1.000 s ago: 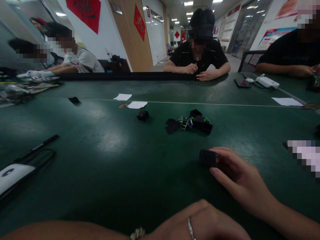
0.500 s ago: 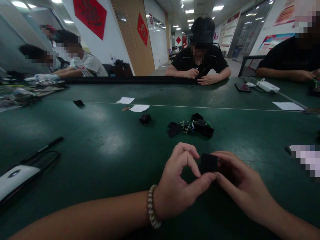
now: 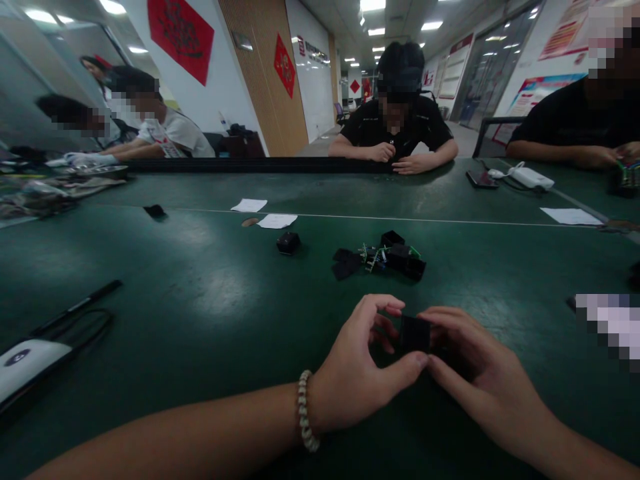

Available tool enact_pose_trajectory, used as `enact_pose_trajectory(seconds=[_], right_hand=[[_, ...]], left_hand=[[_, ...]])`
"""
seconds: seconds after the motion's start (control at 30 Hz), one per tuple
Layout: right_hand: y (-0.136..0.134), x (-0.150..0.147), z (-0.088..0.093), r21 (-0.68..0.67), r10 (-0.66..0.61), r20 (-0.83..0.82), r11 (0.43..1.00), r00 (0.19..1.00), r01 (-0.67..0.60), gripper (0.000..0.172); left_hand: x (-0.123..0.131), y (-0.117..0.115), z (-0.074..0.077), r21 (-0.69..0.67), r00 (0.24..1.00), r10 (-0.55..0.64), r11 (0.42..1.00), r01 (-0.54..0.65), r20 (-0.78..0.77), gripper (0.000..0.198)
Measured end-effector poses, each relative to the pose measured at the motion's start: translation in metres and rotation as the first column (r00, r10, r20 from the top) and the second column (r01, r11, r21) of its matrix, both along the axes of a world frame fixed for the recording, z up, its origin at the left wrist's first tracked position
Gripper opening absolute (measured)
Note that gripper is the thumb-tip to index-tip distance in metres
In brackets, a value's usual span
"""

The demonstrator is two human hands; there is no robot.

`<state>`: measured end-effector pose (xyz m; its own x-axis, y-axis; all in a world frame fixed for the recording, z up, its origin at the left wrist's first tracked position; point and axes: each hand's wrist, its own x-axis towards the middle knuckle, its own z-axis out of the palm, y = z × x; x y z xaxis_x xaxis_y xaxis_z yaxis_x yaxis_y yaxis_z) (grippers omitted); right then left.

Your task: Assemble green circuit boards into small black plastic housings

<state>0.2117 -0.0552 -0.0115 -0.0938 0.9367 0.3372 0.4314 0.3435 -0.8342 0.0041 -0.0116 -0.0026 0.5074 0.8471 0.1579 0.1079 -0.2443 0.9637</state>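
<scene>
A small black box-shaped part (image 3: 415, 333) sits between both my hands just above the green table (image 3: 210, 287). My left hand (image 3: 363, 370), with a bead bracelet at the wrist, pinches its left side with thumb and forefinger. My right hand (image 3: 475, 373) curls its fingers round the part's right side. Farther out lies a heap of black parts with green and blue wired pieces (image 3: 387, 259), and a single black cube (image 3: 289, 243) lies to its left.
A white device with a black strap (image 3: 30, 357) and a black pen (image 3: 80, 305) lie at the left. Paper slips (image 3: 277, 221) lie mid-table, with a phone (image 3: 479, 179) and a white charger (image 3: 530, 177) at the back right. People sit across and at both sides.
My left hand came up from the near edge and closed its thumb and forefinger on the black part that my right hand was holding alone. The part stayed in place.
</scene>
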Motion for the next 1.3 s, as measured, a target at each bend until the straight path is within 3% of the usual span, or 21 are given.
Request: enact_pose_trajectory(seconds=[0.23,0.37,0.43,0.53,0.7,0.93,1.1,1.3], right_hand=[[0.0,-0.001,0.001,0.007,-0.01,-0.022,1.0,1.0,0.01,0.032],[-0.001,-0.003,0.002,-0.015,-0.021,-0.03,1.0,0.999,0.021,0.03],[-0.001,-0.003,0.003,-0.027,-0.021,-0.032,0.999,0.999,0.02,0.03],[-0.001,-0.004,0.004,-0.034,-0.019,-0.043,0.999,0.999,0.017,0.03],[0.0,-0.003,0.005,-0.032,-0.016,-0.041,0.999,0.999,0.014,0.029],[-0.001,-0.004,0.006,-0.018,-0.011,-0.042,1.0,0.999,0.01,0.028],[-0.001,-0.003,0.003,-0.015,-0.002,-0.037,1.0,0.999,0.002,0.029],[-0.001,-0.003,0.003,0.018,0.001,-0.024,1.0,1.0,-0.001,0.032]], left_hand=[[0.001,-0.001,0.001,-0.036,1.0,0.007,0.999,-0.007,0.0,0.049],[0.002,0.004,0.0,-0.153,0.985,0.128,0.982,-0.11,0.112,0.03],[0.002,0.008,0.0,-0.211,0.976,0.192,0.963,-0.167,0.106,0.019],[0.002,0.014,0.0,-0.279,0.978,0.204,0.943,-0.183,0.048,0.021],[0.001,0.016,0.001,-0.308,0.987,0.162,0.939,-0.151,0.009,0.028],[0.001,0.014,0.004,-0.225,0.995,0.1,0.97,-0.096,0.008,0.039],[0.002,0.011,0.003,-0.27,0.981,0.125,0.959,-0.082,0.146,0.014],[0.0,0.008,0.0,-0.318,0.977,0.017,0.947,0.053,0.211,0.045]])
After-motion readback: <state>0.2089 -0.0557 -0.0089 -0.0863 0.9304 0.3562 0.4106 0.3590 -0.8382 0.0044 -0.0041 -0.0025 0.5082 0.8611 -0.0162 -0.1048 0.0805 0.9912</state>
